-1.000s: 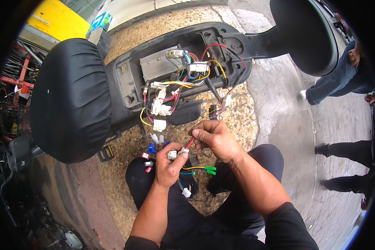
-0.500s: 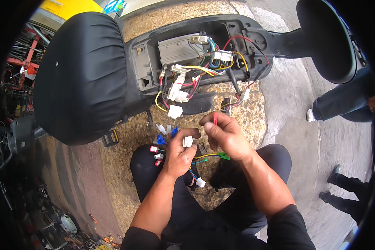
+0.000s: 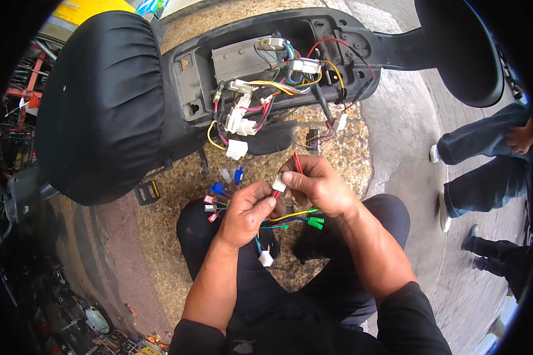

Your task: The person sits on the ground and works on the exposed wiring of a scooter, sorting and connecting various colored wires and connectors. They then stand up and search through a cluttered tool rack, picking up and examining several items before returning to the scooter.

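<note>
Fingers of the right hand [image 3: 323, 187] pinch a white wire connector [image 3: 279, 183] while the left hand [image 3: 246, 218] grasps red wiring [image 3: 275, 194] just below it (an open black wiring tray [image 3: 355, 31] sits beyond).

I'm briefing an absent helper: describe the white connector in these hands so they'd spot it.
Right of the big black seat lies an open black tray of wiring. Below it, the person's right hand pinches a small white connector. Unlike the other white plugs, it is hand-held, with red wire running toward the left hand.
</note>
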Demonstrator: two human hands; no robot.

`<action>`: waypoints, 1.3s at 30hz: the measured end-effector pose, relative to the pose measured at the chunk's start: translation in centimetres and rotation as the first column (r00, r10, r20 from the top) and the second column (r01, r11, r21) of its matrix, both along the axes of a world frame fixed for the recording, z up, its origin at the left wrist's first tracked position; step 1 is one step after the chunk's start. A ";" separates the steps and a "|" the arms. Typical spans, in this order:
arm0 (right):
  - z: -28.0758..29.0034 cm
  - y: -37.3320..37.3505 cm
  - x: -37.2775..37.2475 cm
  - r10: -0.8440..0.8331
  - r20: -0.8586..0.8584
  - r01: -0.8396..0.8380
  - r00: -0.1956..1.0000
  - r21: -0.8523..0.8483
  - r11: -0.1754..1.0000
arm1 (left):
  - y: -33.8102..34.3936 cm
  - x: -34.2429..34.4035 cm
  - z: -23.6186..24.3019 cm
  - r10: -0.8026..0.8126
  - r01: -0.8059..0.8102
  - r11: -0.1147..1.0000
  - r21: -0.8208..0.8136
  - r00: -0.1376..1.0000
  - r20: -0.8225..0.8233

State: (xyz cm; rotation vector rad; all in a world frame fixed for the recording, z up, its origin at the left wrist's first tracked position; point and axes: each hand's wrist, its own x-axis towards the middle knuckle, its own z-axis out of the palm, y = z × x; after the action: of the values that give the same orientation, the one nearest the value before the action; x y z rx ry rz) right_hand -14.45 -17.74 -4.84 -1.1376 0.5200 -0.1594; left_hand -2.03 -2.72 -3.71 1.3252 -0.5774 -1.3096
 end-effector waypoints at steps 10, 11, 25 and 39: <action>0.7 -0.8 0.2 0.093 0.143 -0.089 0.985 -0.033 0.995 | 0.6 0.9 -0.9 -0.056 0.047 0.997 -0.058 0.984 -0.168; 1.0 -0.8 0.3 0.108 0.142 -0.100 0.984 -0.062 0.993 | 0.5 0.7 -0.9 -0.061 0.053 0.997 -0.057 0.986 -0.155; 0.9 -1.3 -0.3 0.212 0.137 -0.153 0.968 -0.353 0.923 | 0.3 0.2 -1.4 0.058 -0.058 0.997 -0.051 0.998 -0.004; 1.9 -1.9 -1.2 0.251 0.226 -0.230 0.941 -0.112 0.967 | 0.6 0.6 0.1 -0.111 0.104 0.992 -0.070 0.988 -0.104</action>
State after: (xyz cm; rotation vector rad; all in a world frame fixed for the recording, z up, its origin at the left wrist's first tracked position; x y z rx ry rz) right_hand -15.60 -19.60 -2.90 -1.2352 0.1585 -0.1042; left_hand -1.44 -2.16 -3.58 1.1772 -0.6178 -1.4292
